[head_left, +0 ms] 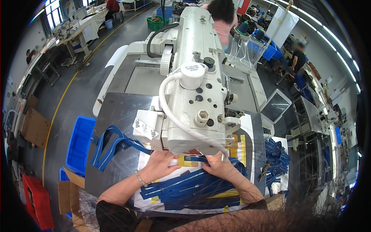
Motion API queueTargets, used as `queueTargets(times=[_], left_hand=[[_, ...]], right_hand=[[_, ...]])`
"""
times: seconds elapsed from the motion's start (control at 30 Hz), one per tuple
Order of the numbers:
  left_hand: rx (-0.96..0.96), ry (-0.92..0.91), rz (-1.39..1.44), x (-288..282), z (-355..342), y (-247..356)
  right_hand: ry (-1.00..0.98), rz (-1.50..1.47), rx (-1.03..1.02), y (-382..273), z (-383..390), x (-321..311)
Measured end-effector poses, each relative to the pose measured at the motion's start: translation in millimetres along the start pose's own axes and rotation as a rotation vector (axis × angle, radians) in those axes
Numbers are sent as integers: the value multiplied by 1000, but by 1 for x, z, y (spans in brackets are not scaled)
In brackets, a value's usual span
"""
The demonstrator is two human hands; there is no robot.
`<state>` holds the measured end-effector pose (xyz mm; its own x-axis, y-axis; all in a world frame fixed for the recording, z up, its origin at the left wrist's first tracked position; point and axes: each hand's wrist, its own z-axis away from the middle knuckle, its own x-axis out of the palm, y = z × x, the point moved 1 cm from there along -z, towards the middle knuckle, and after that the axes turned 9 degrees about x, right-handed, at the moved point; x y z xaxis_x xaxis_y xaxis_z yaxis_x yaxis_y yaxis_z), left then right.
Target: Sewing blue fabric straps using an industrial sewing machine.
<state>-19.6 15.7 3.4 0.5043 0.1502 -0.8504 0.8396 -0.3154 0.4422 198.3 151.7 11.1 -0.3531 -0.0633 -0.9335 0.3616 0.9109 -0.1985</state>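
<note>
Under the head of a large white industrial sewing machine [193, 116], a blue strap [198, 158] lies across a small yellow-marked plate [186, 161]. My left hand [160, 164] rests left of that plate, fingers laid flat and thumb stretched toward it; its fingertips are partly hidden by the machine head. My right hand [219, 167] is closed on the blue strap at the right, thumb and fingers bent round it. Closer to me, several blue straps with a pale stripe [193, 188] lie side by side on a white board. Another length of blue strap [116, 140] loops out at the left.
A heap of blue straps [276, 158] lies right of the table, with scissors [264, 170] beside it. A tablet-like screen [276, 105] stands at the right. Blue bins [80, 140], a red box [38, 201] and cartons [71, 193] stand at left. Another person [223, 23] sits behind the machine.
</note>
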Motion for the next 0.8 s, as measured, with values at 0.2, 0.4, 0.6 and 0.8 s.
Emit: queueTargets(times=[0.2, 0.4, 0.6, 0.8], left_hand=[[-71, -37, 113, 7, -1, -2], [-88, -3, 246, 3, -2, 2], [-30, -4, 204, 2, -4, 3], [120, 113, 78, 7, -3, -1]], right_hand=[[-21, -318, 239, -2, 5, 23], [-173, -1014, 416, -2, -2, 15], [2, -307, 12, -5, -2, 3], [-51, -67, 33, -31, 4, -28]])
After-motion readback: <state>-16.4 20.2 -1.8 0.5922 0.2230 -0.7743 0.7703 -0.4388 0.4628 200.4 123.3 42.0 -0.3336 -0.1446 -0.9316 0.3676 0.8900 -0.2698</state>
